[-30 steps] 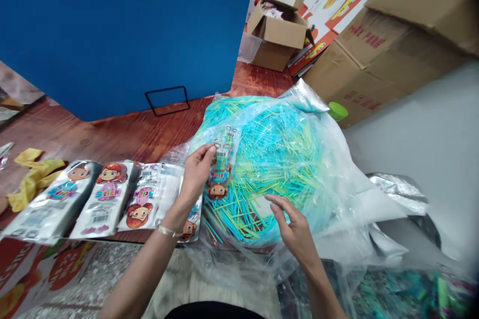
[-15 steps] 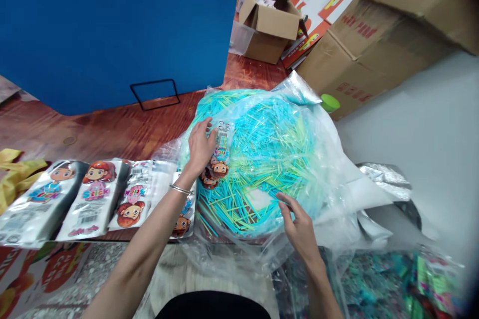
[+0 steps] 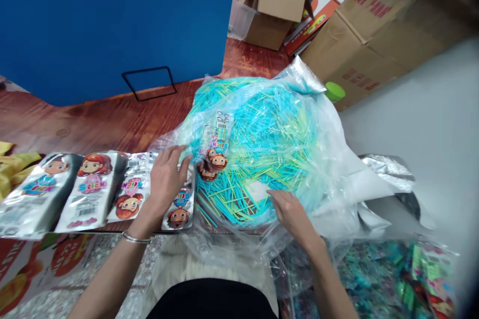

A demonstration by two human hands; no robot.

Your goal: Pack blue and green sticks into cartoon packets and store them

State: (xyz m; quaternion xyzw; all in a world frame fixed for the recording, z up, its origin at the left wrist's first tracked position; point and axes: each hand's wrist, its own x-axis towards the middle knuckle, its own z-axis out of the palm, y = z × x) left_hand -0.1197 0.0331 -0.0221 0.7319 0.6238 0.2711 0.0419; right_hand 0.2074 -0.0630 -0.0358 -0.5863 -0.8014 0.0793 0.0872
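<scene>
A big clear plastic bag (image 3: pixel 329 159) lies open in front of me, heaped with blue and green sticks (image 3: pixel 262 129). Two small filled packets (image 3: pixel 215 147) printed with a cartoon face rest on the pile's left side. My left hand (image 3: pixel 164 179) is open, fingers spread, lying on the row of silver printed pouches (image 3: pixel 90 184) just left of the pile and holding nothing. My right hand (image 3: pixel 290 212) reaches into the near edge of the stick pile, fingers half curled among the sticks; what they hold is hidden.
A reddish wooden tabletop (image 3: pixel 112 119) backs onto a blue wall. Yellow cloth (image 3: pixel 15 167) lies at far left. Cardboard boxes (image 3: pixel 374 25), an open box (image 3: pixel 273 5) and a green lid (image 3: pixel 334 91) stand at the back right. More shiny wrappers (image 3: pixel 392 279) lie at lower right.
My left hand set the filled packet down on the stick pile, let go and drew back left onto the pouches. My right hand moved slightly forward into the sticks.
</scene>
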